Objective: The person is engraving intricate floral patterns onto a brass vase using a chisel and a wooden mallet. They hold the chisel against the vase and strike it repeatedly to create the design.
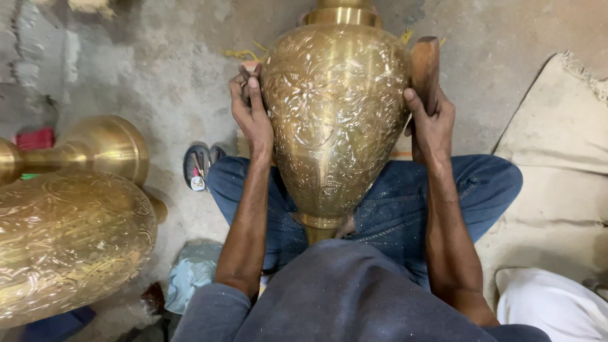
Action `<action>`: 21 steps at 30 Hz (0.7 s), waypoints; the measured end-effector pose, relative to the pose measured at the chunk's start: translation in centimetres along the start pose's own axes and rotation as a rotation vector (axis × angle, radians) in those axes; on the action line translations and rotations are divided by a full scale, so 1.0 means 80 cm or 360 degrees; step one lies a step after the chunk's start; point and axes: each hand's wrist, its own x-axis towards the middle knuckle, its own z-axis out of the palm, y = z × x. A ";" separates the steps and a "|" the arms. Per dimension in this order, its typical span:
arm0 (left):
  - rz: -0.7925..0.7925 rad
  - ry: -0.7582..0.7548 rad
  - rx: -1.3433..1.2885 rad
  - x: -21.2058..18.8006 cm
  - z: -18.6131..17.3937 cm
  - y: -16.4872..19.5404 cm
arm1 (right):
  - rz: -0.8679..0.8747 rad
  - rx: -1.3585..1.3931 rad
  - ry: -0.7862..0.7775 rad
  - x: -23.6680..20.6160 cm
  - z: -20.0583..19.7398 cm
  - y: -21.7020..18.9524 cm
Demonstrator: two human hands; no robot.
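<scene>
A large engraved brass vase (332,120) lies across my lap, its narrow foot toward my body and its neck pointing away. My left hand (250,111) presses against the vase's left side, pinching a small tool between its fingers at the top. My right hand (432,120) rests against the vase's right side and grips a wooden mallet (425,66), whose head sticks up beside the vase. I sit cross-legged in blue jeans (468,190).
A second engraved brass vase (66,234) lies on the floor at the left. A sandal (197,166) sits by my left knee. Burlap sacking (557,145) and a white cloth (551,304) lie at the right. A pale blue cloth (193,269) lies by my left elbow.
</scene>
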 end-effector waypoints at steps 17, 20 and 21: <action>0.0099 -0.0017 0.0360 -0.008 0.004 -0.006 | -0.0002 -0.0215 -0.0092 -0.001 -0.026 0.012; 0.0571 0.0021 0.0472 -0.015 0.010 0.005 | 0.0018 -0.0239 -0.0010 -0.010 -0.030 0.012; 0.0768 0.0039 0.0537 -0.017 0.012 0.009 | 0.0026 -0.0258 0.0020 -0.014 -0.032 0.011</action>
